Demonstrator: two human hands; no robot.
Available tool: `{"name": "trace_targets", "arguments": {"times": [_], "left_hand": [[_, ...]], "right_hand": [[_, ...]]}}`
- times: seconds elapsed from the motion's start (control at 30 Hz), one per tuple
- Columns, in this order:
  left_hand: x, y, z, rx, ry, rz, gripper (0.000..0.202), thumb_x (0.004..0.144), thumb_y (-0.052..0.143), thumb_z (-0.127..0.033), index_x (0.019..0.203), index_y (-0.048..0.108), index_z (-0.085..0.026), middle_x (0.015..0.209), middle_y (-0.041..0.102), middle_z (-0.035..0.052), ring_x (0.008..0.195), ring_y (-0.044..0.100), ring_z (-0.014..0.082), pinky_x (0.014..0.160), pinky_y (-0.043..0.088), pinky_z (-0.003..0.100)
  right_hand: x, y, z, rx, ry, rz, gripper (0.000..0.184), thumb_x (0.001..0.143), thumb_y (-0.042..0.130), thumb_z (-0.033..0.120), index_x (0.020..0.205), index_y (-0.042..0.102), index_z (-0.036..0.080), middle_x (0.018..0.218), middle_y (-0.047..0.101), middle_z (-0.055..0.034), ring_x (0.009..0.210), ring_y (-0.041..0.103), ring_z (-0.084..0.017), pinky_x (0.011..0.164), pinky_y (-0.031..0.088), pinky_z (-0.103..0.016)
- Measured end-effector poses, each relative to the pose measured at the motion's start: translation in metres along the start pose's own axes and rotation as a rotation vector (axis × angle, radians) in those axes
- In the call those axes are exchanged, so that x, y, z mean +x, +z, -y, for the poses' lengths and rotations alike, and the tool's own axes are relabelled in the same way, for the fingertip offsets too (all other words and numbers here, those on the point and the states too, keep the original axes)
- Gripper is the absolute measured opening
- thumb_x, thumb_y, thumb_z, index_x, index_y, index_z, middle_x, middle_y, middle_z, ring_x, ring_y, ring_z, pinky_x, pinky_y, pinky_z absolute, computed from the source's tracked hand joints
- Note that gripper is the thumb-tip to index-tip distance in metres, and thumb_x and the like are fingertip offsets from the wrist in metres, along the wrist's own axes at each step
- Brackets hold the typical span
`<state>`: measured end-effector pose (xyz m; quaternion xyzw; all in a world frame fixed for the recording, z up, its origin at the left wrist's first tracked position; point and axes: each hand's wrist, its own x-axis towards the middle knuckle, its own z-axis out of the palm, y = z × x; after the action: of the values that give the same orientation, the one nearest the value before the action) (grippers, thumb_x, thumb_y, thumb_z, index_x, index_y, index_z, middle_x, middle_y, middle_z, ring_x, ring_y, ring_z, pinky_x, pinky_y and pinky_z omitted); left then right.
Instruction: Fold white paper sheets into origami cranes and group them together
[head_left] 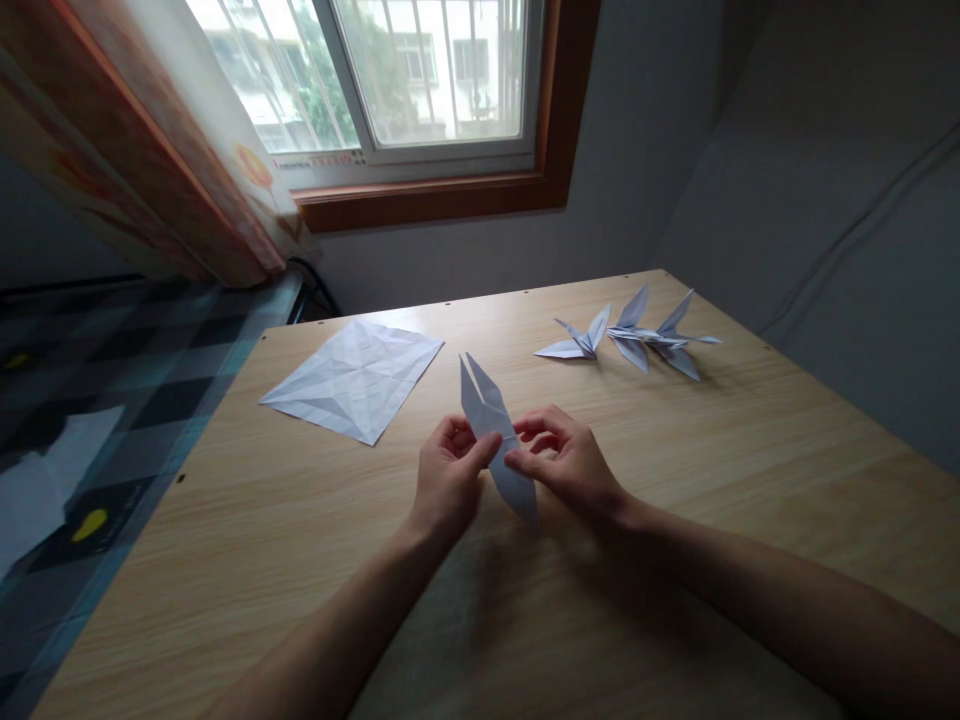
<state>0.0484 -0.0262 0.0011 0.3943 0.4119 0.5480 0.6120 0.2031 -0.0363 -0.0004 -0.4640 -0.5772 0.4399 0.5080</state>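
Between my two hands, above the wooden table (300,560), is a long folded piece of white paper (489,412) with two narrow points at its far end and a wider pointed end toward me. My left hand (452,470) pinches its left edge, the thumb lying on the front face. On the opposite edge, my right hand (566,460) grips the paper between thumb and fingers. Some fingertips are hidden behind the paper.
A creased white paper sheet (352,375) lies flat at the table's back left. Several folded paper cranes (581,342) sit at the back right. Left of the table, a checked cloth (45,420) carries loose white paper (30,505). A window (442,70) is behind.
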Motion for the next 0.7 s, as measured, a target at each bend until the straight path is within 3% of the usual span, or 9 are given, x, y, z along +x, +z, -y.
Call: {"name": "trace_targets", "arguments": {"times": [0.17, 0.33, 0.47, 0.6, 0.7], "left_hand": [[-0.002, 0.002, 0.001, -0.02, 0.012, 0.01, 0.033, 0.064, 0.085, -0.024, 0.08, 0.058, -0.016, 0.077, 0.073, 0.0019, 0.071, 0.068, 0.0145, 0.069, 0.052, 0.026], [-0.002, 0.002, 0.0, -0.008, 0.008, 0.006, 0.035, 0.062, 0.085, -0.023, 0.081, 0.056, -0.016, 0.079, 0.074, 0.0033, 0.071, 0.069, 0.0159, 0.068, 0.053, 0.027], [-0.001, 0.002, -0.002, -0.001, 0.004, -0.019, 0.036, 0.062, 0.085, -0.024, 0.081, 0.056, -0.016, 0.074, 0.074, 0.003, 0.065, 0.068, 0.0165, 0.063, 0.052, 0.028], [0.001, 0.001, -0.003, 0.015, 0.015, -0.038, 0.035, 0.06, 0.085, -0.024, 0.078, 0.056, -0.015, 0.07, 0.073, 0.0024, 0.061, 0.066, 0.0149, 0.06, 0.05, 0.025], [0.003, -0.002, -0.001, 0.046, 0.017, -0.045, 0.034, 0.061, 0.084, -0.027, 0.077, 0.058, -0.015, 0.067, 0.071, 0.0016, 0.058, 0.065, 0.0141, 0.056, 0.049, 0.024]], "right_hand": [[-0.001, 0.002, -0.001, 0.115, 0.052, 0.001, 0.019, 0.079, 0.07, 0.036, 0.083, 0.071, 0.018, 0.085, 0.068, -0.0053, 0.076, 0.064, -0.018, 0.069, 0.052, -0.032], [0.004, 0.001, -0.01, 0.224, 0.213, 0.006, 0.031, 0.071, 0.077, 0.041, 0.083, 0.061, 0.018, 0.063, 0.062, 0.0013, 0.058, 0.058, -0.014, 0.055, 0.047, -0.027], [0.005, 0.0, -0.009, 0.193, 0.22, 0.008, 0.037, 0.068, 0.081, 0.04, 0.09, 0.061, 0.018, 0.068, 0.061, 0.0023, 0.062, 0.057, -0.012, 0.056, 0.046, -0.024], [0.005, 0.001, -0.008, 0.237, 0.257, 0.125, 0.034, 0.065, 0.082, 0.041, 0.077, 0.063, 0.016, 0.066, 0.063, 0.0008, 0.056, 0.055, -0.011, 0.051, 0.045, -0.023], [0.007, 0.0, -0.008, 0.256, 0.278, 0.138, 0.035, 0.062, 0.083, 0.041, 0.071, 0.061, 0.016, 0.06, 0.062, 0.002, 0.047, 0.052, -0.009, 0.044, 0.041, -0.022]]}}
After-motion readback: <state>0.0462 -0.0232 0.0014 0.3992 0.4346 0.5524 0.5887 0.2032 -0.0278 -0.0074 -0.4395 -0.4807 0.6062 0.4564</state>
